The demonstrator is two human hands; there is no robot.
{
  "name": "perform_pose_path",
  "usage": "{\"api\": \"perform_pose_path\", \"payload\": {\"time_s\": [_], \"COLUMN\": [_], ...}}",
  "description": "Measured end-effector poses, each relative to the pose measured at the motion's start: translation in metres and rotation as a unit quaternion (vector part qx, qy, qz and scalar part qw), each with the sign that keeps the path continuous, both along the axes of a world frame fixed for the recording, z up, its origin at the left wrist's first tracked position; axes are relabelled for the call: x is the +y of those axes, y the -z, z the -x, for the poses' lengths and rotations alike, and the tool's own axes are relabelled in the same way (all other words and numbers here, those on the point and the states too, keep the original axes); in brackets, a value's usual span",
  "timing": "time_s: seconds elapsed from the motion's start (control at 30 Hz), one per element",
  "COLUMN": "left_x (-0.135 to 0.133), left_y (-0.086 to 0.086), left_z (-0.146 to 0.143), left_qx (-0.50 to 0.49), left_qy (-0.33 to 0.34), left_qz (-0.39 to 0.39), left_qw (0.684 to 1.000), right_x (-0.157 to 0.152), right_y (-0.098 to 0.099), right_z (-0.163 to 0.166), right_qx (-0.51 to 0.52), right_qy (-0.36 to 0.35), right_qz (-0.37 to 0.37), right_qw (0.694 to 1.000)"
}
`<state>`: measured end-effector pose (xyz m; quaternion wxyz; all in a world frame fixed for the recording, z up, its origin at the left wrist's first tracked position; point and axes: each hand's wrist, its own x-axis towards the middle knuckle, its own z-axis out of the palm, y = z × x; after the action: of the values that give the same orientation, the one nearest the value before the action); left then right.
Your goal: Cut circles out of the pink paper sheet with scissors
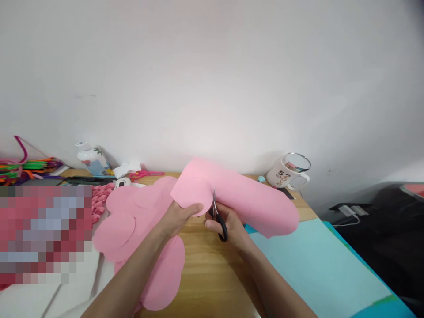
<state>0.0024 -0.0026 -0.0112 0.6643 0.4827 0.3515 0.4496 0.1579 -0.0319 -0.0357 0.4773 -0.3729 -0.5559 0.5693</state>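
My left hand (pixel 182 215) pinches the rounded lower edge of a large pink paper sheet (pixel 245 190), its thumb lying on the front. The sheet is held above the table and curls away to the right in a long loop. In my right hand (pixel 230 225) is a pair of scissors (pixel 222 227) with black handles, the blades pointing up. Those blades sit at the paper's curved cut edge, just right of my left thumb. Under and beside my left forearm lies a pile of pink paper circles (pixel 119 229), overlapping one another.
A white mug (pixel 281 172) stands near the wall at right. Light blue sheets (pixel 318 269) cover the right of the wooden table (pixel 202 274). At back left are a white bottle (pixel 91 160), pink scissors (pixel 145 175), colourful pipe cleaners (pixel 33 167) and pink braided yarn (pixel 99 201).
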Motion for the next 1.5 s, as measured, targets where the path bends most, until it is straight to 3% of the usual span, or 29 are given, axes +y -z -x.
{"api": "perform_pose_path", "payload": {"time_s": [0.57,0.93,1.5], "left_x": [-0.0013,-0.0021,-0.0015], "left_y": [0.0016,0.0017,0.0018], "left_z": [0.0008,-0.0007,0.0011], "left_qx": [0.022,0.018,0.020], "left_qy": [0.011,0.006,-0.001], "left_qz": [-0.015,0.003,0.002], "left_qw": [1.000,1.000,1.000], "right_x": [-0.0020,-0.0020,-0.0033], "right_y": [-0.0006,-0.0019,-0.0080], "right_z": [-0.0015,-0.0012,0.0013], "right_qx": [0.025,-0.023,-0.003], "right_qy": [-0.033,-0.010,-0.005], "right_qz": [0.011,-0.017,-0.010], "right_qw": [0.999,1.000,1.000]}}
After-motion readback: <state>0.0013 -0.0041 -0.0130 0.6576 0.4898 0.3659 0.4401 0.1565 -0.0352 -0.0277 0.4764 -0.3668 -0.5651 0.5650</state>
